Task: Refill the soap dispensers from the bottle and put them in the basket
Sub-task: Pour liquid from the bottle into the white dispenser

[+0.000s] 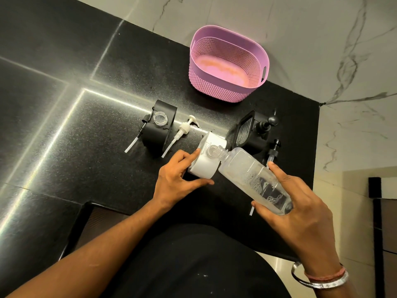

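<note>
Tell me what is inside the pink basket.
The pink basket holds no dispenser; only its floor shows, with an orange-tinged patch. The near wall hides a strip of floor just behind it.

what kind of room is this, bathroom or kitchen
Probably a bathroom or washroom counter, though no sink shows. Signs: a polished black granite countertop against white marble wall tiles, soap dispensers being refilled, like the white dispenser, and a pink plastic basket.

Black speckled table [86, 147], glossy, pale seams crossing it; pink perforated basket [227, 63] stands at its far edge; black dispenser [160, 127] left, white dispenser [207, 160] centre, second black dispenser [247, 134] right; white pump [182, 131] and black pump [274, 149] lie loose between them.
</note>
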